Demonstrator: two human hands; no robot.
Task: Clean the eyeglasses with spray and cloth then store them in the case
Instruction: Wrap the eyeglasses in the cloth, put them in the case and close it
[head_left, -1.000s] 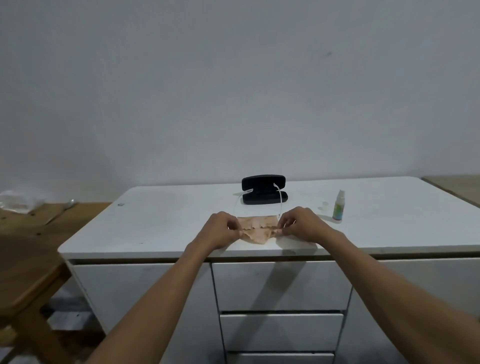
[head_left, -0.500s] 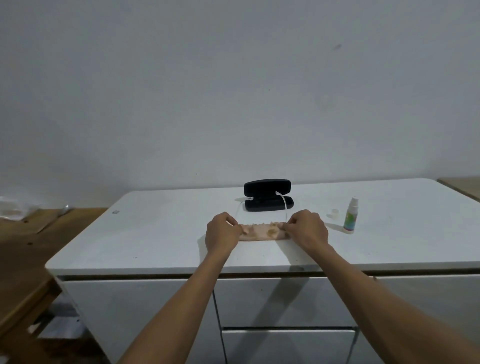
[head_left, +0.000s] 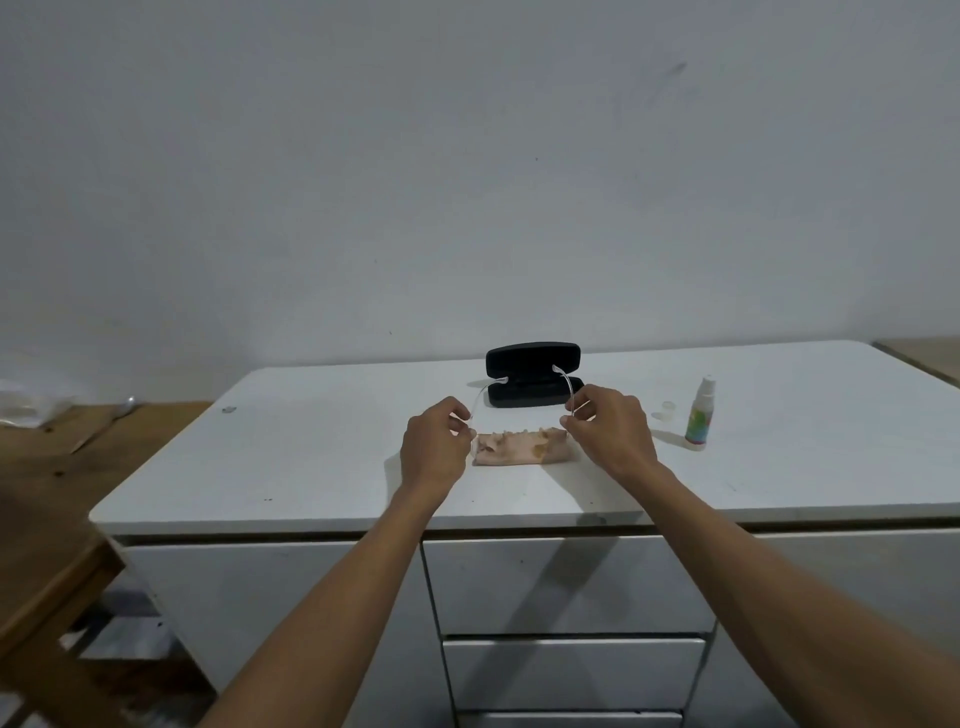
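Clear-framed eyeglasses (head_left: 569, 387) sit just above the folded peach cloth (head_left: 519, 448) on the white cabinet top (head_left: 322, 457). Their thin temple arms point back toward the open black case (head_left: 532, 374). My left hand (head_left: 436, 447) pinches the left temple near its hinge. My right hand (head_left: 608, 431) pinches the right temple the same way. The transparent lenses are hard to make out. A small spray bottle (head_left: 698, 413) stands to the right of my right hand, with its clear cap (head_left: 667, 407) lying beside it.
White drawers (head_left: 566, 582) run below the cabinet's front edge. A wooden table (head_left: 47, 493) adjoins on the left with a crumpled plastic bag (head_left: 21, 405) at its far end. Another wooden surface (head_left: 924, 356) shows at the far right. A plain wall stands behind.
My hands were pressing the cloth into a narrow fold on the cabinet top. They have let go of it, risen slightly and now pinch the glasses' temples. The cloth lies flat.
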